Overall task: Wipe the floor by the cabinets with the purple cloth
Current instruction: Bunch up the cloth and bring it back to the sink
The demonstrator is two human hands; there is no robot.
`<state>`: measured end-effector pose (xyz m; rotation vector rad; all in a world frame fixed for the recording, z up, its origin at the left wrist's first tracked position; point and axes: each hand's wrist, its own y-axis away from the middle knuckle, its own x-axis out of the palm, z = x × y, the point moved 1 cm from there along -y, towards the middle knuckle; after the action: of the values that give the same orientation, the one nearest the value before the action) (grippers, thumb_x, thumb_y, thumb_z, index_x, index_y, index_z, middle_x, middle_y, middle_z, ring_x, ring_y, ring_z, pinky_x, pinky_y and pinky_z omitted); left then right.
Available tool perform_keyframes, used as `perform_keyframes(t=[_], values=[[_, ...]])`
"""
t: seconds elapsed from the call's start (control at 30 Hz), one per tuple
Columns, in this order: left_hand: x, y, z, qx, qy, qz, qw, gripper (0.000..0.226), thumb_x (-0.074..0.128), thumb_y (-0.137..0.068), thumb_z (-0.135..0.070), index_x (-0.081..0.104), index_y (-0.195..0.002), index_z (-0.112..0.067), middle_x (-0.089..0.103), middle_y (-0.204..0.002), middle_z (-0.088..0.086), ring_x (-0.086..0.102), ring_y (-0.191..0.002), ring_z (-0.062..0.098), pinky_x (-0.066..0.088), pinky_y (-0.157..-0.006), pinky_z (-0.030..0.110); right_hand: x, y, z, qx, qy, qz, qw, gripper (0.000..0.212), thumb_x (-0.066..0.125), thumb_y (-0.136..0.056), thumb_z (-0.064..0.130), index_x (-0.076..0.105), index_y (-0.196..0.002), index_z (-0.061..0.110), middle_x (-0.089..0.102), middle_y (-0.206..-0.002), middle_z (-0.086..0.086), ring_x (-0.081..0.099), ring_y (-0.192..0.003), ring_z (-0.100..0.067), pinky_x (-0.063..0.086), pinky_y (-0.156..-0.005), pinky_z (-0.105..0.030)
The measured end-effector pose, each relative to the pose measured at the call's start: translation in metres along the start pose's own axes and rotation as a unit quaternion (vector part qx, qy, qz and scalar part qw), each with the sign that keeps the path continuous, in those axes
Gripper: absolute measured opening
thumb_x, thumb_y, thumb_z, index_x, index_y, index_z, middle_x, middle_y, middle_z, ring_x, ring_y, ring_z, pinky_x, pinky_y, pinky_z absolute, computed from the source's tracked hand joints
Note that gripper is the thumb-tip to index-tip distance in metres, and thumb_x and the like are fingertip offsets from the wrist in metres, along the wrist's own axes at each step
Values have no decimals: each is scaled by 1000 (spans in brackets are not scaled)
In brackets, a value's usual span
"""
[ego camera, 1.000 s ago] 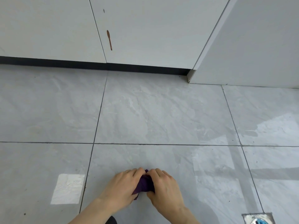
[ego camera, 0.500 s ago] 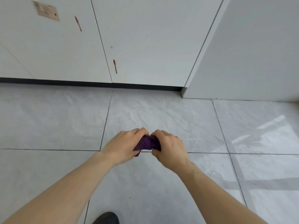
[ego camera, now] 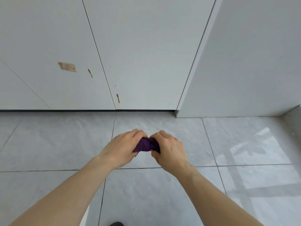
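The purple cloth [ego camera: 145,145] is bunched and twisted into a small wad between both hands, held in the air above the grey tiled floor [ego camera: 68,144]. My left hand [ego camera: 121,148] grips its left end, knuckles up. My right hand [ego camera: 169,151] grips its right end. Most of the cloth is hidden inside the two fists. The white cabinets [ego camera: 138,54] stand straight ahead, their dark toe-kick [ego camera: 81,110] meeting the floor.
Brown drip stains [ego camera: 118,98] and a scuffed patch [ego camera: 66,67] mark the cabinet doors. A white side panel [ego camera: 244,62] juts forward at the right. A low step [ego camera: 293,111] shows at the far right edge. A dark shoe tip [ego camera: 116,223] sits at the bottom.
Both hands with the cloth have risen from low near the floor and moved forward toward the cabinets. The view has tilted up, showing more of the doors.
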<state>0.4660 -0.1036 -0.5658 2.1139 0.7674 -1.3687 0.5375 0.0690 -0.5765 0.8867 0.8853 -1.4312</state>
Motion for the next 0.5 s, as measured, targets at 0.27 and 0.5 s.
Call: perform_keyframes(t=[0.27,0.5], values=[[-172,22,-75,-13,18,7,1000,51,68,-86,-13,49,-125,-38,46,-119,-17,62,-85,19,54,-75,37,-177,5,80,41,-7,19,999,33,67,-85,20,61,-117,26,55,-106,6,59,-84,-22,40,-62,-32],[-390,49,-173,-30,46,-28,998,57,67,-84,-12,41,-125,-41,50,-118,-18,63,-88,20,55,-75,37,-402,5,179,37,-16,-10,999,35,67,-82,18,47,-109,26,61,-101,10,58,-80,-22,45,-61,-33]])
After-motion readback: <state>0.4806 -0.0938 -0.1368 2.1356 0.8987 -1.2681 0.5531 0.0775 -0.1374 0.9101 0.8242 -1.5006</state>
